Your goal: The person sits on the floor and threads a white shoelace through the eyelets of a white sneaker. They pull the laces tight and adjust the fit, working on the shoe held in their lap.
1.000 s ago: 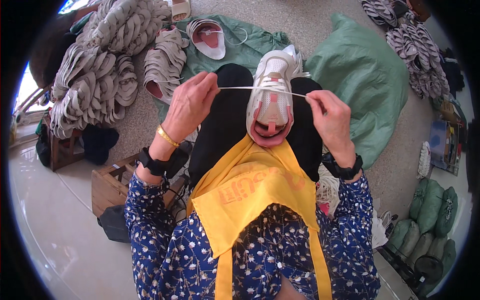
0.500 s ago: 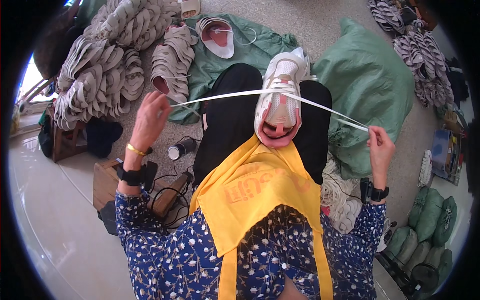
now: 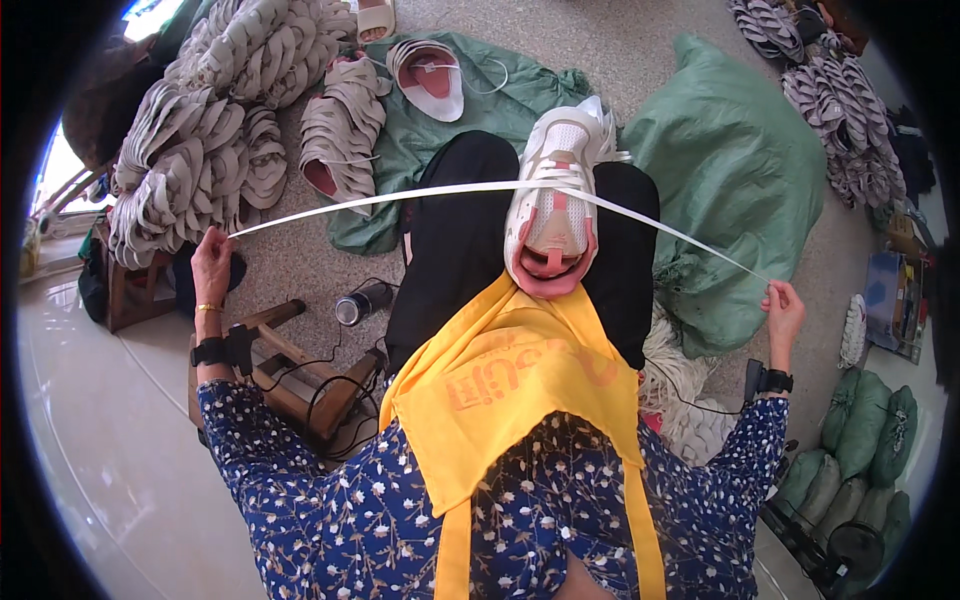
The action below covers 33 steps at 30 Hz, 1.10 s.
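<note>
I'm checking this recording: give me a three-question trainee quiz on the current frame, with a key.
1. What do the left hand and right hand hold?
2. Where is the shoe?
A) On a stool
B) Between the knees
C) In the left hand
3. True or false: the large green sack lies to the right of the shoe.

Key: 1. White lace, spread out to both sides of the shoe. 2. B. 3. True.

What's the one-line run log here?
left hand: pinches lace; right hand: pinches lace; lace: out to both shoe sides; shoe: between knees
</note>
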{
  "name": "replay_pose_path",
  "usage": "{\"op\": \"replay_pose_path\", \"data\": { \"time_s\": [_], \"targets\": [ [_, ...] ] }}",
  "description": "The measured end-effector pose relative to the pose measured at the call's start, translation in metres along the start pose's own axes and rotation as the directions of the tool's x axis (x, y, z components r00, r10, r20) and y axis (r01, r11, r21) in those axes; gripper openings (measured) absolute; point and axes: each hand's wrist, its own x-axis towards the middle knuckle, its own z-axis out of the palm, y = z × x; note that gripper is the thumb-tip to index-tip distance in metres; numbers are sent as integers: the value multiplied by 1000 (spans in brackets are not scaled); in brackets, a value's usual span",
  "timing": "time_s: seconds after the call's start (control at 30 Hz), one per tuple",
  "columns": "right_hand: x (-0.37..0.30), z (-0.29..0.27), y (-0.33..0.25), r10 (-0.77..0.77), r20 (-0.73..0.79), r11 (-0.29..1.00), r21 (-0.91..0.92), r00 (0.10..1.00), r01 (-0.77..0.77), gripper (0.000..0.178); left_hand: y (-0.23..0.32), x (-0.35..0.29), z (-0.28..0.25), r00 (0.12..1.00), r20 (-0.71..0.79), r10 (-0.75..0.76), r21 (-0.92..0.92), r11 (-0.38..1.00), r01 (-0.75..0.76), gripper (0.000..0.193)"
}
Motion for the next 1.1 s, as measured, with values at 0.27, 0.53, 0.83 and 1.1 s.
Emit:
{"op": "replay_pose_path", "data": {
  "time_s": [0.27,0.53,0.83,1.1],
  "targets": [
    [-2,2,-2,26,33,983,-181,999,-20,11,26,11,3,994,41,99,-20,995,-98,13],
    [14,48,-78,240,610,971,-137,756,-198,12,120,64,-10,947,118,299,37,952,-305,13],
    [-20,61,-189,25,186,751,645,982,-141,26,170,48,-1,994,5,106,-40,994,-105,14],
    [-78,172,-271,-450,393,886,307,802,347,12,317,-47,92,696,585,415,-727,648,225,10]
  ]
}}
